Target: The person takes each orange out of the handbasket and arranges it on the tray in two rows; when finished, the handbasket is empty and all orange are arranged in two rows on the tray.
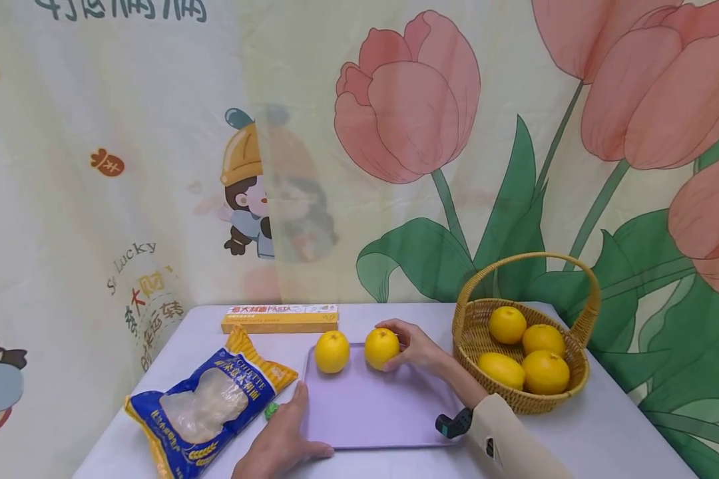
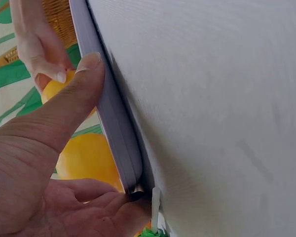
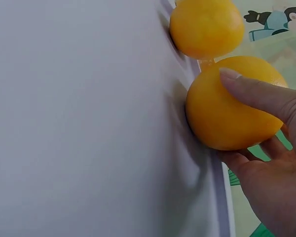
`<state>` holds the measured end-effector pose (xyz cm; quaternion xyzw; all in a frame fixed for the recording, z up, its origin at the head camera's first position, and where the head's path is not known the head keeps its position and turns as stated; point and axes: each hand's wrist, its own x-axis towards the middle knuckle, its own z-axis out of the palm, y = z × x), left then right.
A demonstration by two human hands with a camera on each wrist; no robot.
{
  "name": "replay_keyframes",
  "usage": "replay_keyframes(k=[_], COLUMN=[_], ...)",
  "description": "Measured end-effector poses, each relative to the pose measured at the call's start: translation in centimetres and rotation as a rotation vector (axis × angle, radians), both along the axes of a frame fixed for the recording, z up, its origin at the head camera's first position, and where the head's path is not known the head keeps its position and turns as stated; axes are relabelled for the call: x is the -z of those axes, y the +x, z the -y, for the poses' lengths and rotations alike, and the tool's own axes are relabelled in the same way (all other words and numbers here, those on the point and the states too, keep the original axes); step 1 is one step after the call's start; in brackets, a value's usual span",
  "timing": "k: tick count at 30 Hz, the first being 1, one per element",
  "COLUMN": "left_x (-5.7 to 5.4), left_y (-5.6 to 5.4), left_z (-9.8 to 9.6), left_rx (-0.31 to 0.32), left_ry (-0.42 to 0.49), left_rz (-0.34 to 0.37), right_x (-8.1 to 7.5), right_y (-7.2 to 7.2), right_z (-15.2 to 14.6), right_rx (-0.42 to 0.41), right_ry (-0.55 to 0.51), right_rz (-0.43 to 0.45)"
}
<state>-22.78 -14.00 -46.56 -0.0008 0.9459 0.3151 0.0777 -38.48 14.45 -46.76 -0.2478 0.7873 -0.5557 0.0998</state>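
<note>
My right hand [image 1: 416,347] grips an orange [image 1: 380,348] at the far edge of a pale purple tray [image 1: 383,409]. In the right wrist view its thumb lies across the top of that orange, and the fingers reach round the lower side. A second orange [image 1: 332,352] sits just left of it, in the tray's far left corner. My left hand [image 1: 284,432] rests against the tray's near left corner. Its straight thumb [image 2: 81,94] lies along the near side wall and its fingers extend by the left side, partly hidden.
A wicker basket [image 1: 467,332] with several oranges [image 1: 508,324] stands right of the tray. On the left lies a blue and yellow pasta bag [image 1: 206,406]. Behind is a flat pasta box [image 1: 280,323]. A small green item [image 1: 271,410] lies beside my left hand.
</note>
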Motion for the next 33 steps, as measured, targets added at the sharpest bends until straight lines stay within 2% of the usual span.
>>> replay_keyframes(k=[6, 13, 16, 21, 28, 33], left_x=[-0.4, -0.3, -0.2, 0.0, 0.0, 0.1], left_y=[-0.2, 0.2, 0.2, 0.3, 0.3, 0.2], left_z=[-0.1, 0.1, 0.0, -0.4, -0.4, -0.3], left_rx=[0.019, 0.029, 0.013, -0.035, -0.019, -0.018], left_ry=[-0.011, -0.009, -0.007, -0.013, -0.021, -0.022], left_rz=[-0.043, -0.082, -0.064, 0.027, 0.003, -0.01], right_x=[-0.2, 0.0, 0.0, 0.3, -0.1, -1.5], right_y=[-0.4, -0.3, -0.4, -0.2, -0.4, -0.1], right_z=[-0.6, -0.6, -0.7, -0.7, -0.9, -1.5], right_rx=[-0.018, -0.025, -0.028, -0.028, -0.012, 0.039], right_ry=[0.014, 0.017, 0.024, 0.039, 0.005, 0.002], right_rz=[-0.042, -0.009, -0.013, 0.0, 0.012, 0.021])
